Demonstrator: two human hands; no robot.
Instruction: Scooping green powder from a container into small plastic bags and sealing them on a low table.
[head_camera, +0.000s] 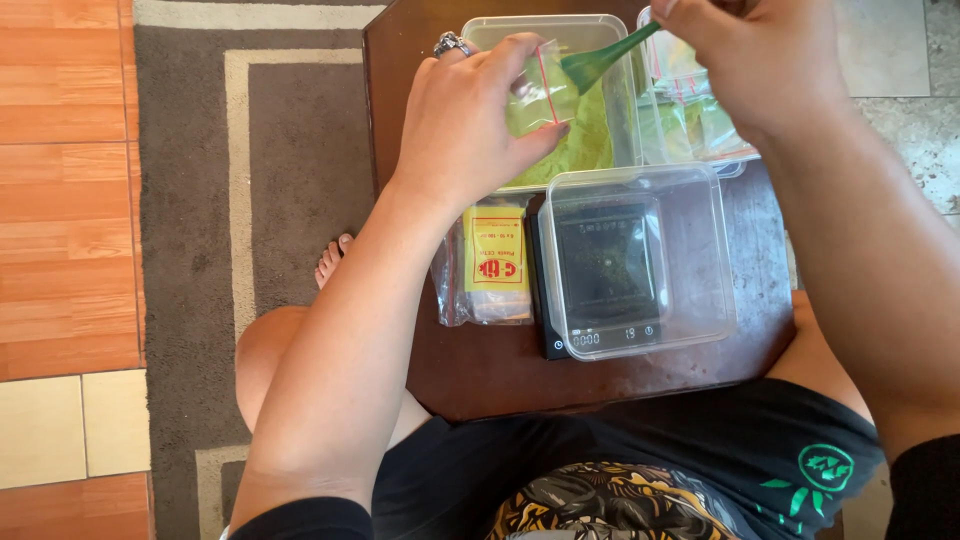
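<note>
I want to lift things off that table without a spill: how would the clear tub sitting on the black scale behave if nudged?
The clear tub looks thin-walled and empty, so probably light and easily slid. It overhangs the smaller black scale, so a push at an edge might tip it. Its smooth plastic likely offers little grip.

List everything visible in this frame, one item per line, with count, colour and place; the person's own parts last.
small zip bag: 1, clear with a red seal, pinched in left hand
scoop: 1, green, in right hand, tip at the bag's mouth
powder tub: 1, clear, green powder, table's far side
filled bags: several, clear, right of the tub
empty container: 1, clear, on the scale
scale: 1, black, table centre
bag pack: 1, yellow label, left of scale
table: 1, dark brown
rug: 1, brown-grey
ring: 1, silver, left hand
left hand
right hand
foot: 1, bare, on rug
</note>
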